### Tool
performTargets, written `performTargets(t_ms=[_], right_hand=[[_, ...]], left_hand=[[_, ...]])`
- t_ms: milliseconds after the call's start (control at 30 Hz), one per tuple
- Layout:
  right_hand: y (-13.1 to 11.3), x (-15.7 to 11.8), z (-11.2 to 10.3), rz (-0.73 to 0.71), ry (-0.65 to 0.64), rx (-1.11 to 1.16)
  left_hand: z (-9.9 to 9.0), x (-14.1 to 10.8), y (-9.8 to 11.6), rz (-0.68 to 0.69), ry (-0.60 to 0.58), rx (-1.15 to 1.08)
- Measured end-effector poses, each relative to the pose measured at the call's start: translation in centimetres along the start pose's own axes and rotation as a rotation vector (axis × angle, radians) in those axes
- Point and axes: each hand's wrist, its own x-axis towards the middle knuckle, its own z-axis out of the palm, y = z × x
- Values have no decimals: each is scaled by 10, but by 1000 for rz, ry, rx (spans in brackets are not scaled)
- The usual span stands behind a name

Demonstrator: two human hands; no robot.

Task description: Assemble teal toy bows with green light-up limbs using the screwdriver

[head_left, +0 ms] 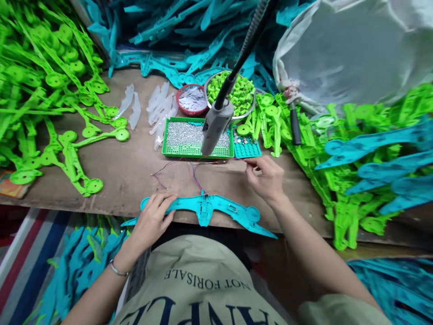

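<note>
A long blue plastic part, wing-shaped with a short central stem, lies along the table's front edge. My left hand holds its left arm, fingers curled over it. Thin dark and red wires rise from its middle and spread over the table. My right hand is closed in a pinch beyond the part's right side, on what looks like the end of a thin wire. A slim metallic tool lies just left of those fingertips; whether they touch it is unclear.
A green tray of small metal pieces stands ahead, beside a blue tray. A lamp hangs over them. Behind are a red basket and a bowl of green pieces. Green parts heap left; a black-handled tool sits right.
</note>
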Motion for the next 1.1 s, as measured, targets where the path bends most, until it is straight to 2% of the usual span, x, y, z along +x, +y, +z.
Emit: performTargets(t_ms=[67, 133, 267, 333, 367, 467, 533, 633, 700, 833, 900, 967, 1100], right_hand=[[2, 2, -4, 4, -42, -59], [-6, 2, -8, -7, -124, -6], [-48, -7, -4, -100, -472, 358], [-68, -15, 6, -157, -611, 418], [-75, -18, 11, -157, -634, 422], [-81, -23, 24, -70, -566, 455], [-78, -21, 26, -31, -435, 460], [-69, -14, 24, -58, -195, 361], [-62, -9, 24, -72, -120, 271], [-30, 6, 22, -40, -162, 268], [-8, 19, 21, 37, -86, 244], [15, 35, 20, 103, -17, 120], [39, 62, 31, 89, -145, -104]], left_hand=[[0, 2, 1, -23, 12, 3], [1, 3, 3, -41, 9, 6], [4, 4, 6, -54, -25, -16], [6, 3, 7, -60, -30, -25], [6, 3, 7, -65, -27, -29], [4, 1, 7, -70, -3, -33], [3, 1, 6, -63, 20, -27], [4, 2, 2, -40, 50, 1], [7, 4, -2, -39, 63, 24], [11, 8, -9, -96, 66, 73], [11, 10, -11, -123, 41, 104], [11, 13, -13, -146, 8, 145], [9, 28, -23, -138, 33, 215]])
